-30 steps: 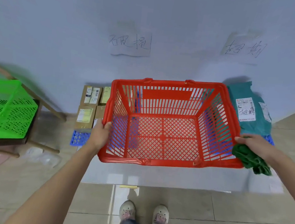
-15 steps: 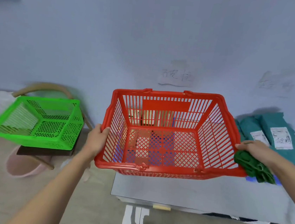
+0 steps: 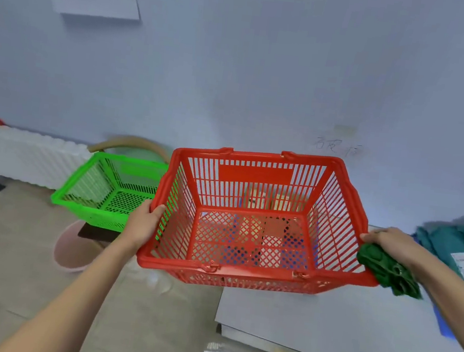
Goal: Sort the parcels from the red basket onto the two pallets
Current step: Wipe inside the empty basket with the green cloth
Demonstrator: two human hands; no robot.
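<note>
Fingers [image 3: 155, 210] of left hand [image 3: 141, 223] curled over left rim of red basket [image 3: 252, 218], thumb on the outside wall. Right hand [image 3: 388, 243] gripping the right rim, fingertips hooked over the edge, with a crumpled dark green cloth [image 3: 385, 270] bunched under the palm. Basket held up between both hands, tilted toward the camera, nothing lying inside; grey sheet [image 3: 323, 328] on the floor below its near right corner. Beyond, seen blurred through the mesh: cardboard parcels [image 3: 259, 205] on something blue. Green basket [image 3: 107, 190] just left, perched on a dark stool. Teal mailer bags [image 3: 459, 248] with white labels far right. Handwritten paper signs [image 3: 335, 147] on the wall behind.
</note>
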